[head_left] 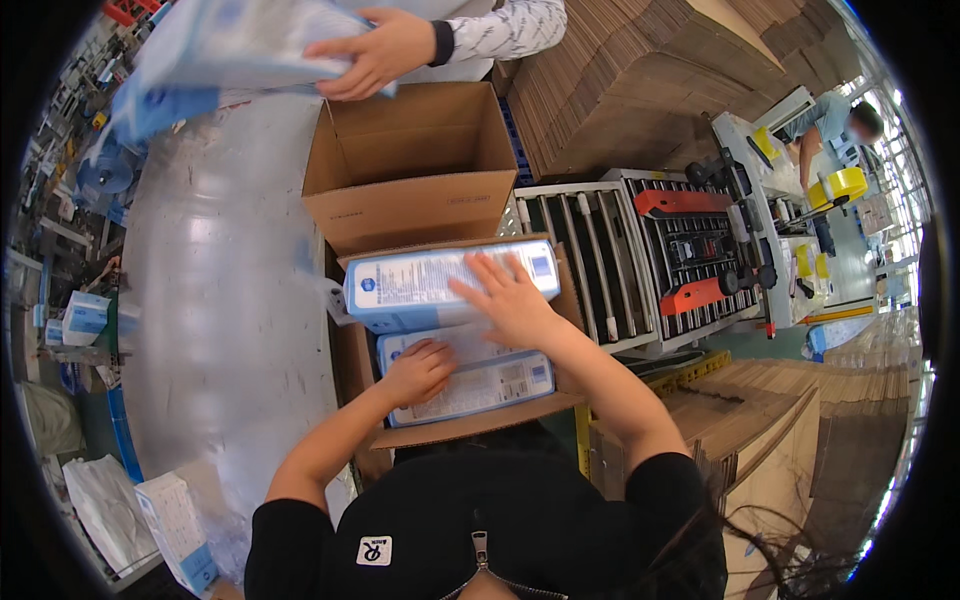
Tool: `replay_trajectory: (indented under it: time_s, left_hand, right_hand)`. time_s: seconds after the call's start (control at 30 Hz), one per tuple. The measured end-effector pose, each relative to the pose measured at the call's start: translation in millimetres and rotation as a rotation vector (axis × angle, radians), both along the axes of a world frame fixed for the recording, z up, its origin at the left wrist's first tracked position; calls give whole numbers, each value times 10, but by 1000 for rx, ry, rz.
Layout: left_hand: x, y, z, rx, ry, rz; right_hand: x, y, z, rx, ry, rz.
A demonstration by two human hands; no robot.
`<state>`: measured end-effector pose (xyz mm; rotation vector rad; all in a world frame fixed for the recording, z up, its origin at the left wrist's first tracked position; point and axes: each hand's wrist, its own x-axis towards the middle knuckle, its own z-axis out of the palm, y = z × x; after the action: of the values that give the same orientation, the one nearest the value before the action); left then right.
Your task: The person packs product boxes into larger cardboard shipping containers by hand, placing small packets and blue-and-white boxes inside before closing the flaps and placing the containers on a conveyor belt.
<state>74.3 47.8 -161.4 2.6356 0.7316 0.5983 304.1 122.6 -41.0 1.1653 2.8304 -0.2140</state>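
In front of me stands an open cardboard carton (480,425) with blue-and-white packs inside. The farther pack (405,280) sits higher, its far edge near the carton's rim. My right hand (507,300) lies on its top, fingers spread. The nearer pack (490,388) lies lower. Over it my left hand (420,372) is closed, its fingers bent down near the gap between the packs. What those fingers hold, if anything, is hidden. Whitish film, partly blurred, shows between my hands.
Behind stands another open carton (410,205). A co-worker's hand (385,50) holds a blurred blue-and-white pack (250,45) over the pale table (230,250). Rollers (580,265) and a red-sided machine (700,245) stand right. Flat cardboard stacks (640,90) fill the far right.
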Motion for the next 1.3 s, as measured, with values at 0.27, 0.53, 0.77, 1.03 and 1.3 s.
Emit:
replay_trajectory:
  time_s: [0.27, 0.53, 0.77, 1.03, 1.3]
  left_hand:
    - [-481, -312, 283, 44, -24, 801]
    - [-487, -203, -612, -408, -33, 1043]
    - [290, 193, -383, -808, -17, 927]
    - [-363, -3, 170, -1023, -830, 515]
    - [764, 1408, 1200, -90, -113, 268]
  right_hand:
    - [194, -178, -705, -289, -290, -119]
    - [730, -48, 656, -252, 229, -752]
    - [1112, -323, -653, -886, 248, -575]
    - [1722, -643, -636, -1232, -21, -93]
    - [1775, -456, -1081, -264, 276, -1081]
